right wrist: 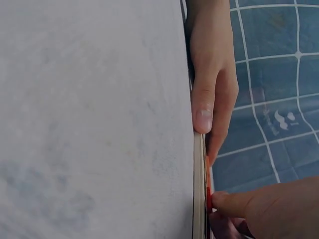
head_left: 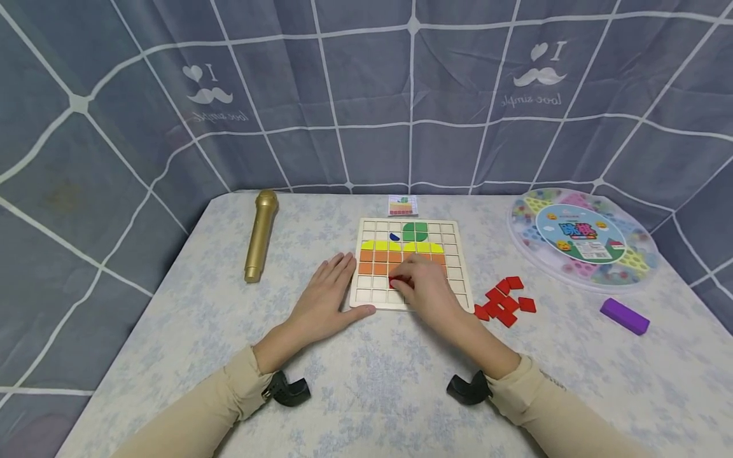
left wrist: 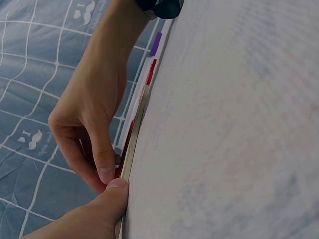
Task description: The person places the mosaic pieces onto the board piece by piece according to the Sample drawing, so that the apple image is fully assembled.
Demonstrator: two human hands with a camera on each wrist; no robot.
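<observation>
The right hand (head_left: 426, 287) covers much of the wooden grid board (head_left: 452, 254), fingertips pinching a red tile (head_left: 394, 283) barely visible in a lower row. The left hand (head_left: 325, 300) lies flat, fingers straight, thumb against the board's edge. A floral tablecloth (head_left: 172, 331) covers the table, a checked grey curtain (head_left: 343, 95) behind.

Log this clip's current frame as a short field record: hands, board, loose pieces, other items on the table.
left hand: lies flat against the left edge of the wooden grid board, thumb at its front corner
right hand: fingers curled on a red tile on the board
board fill: green top, yellow row, orange rows
loose red tiles: pile right of the board
other items: gold microphone, round piece tray, purple block, pattern card
</observation>
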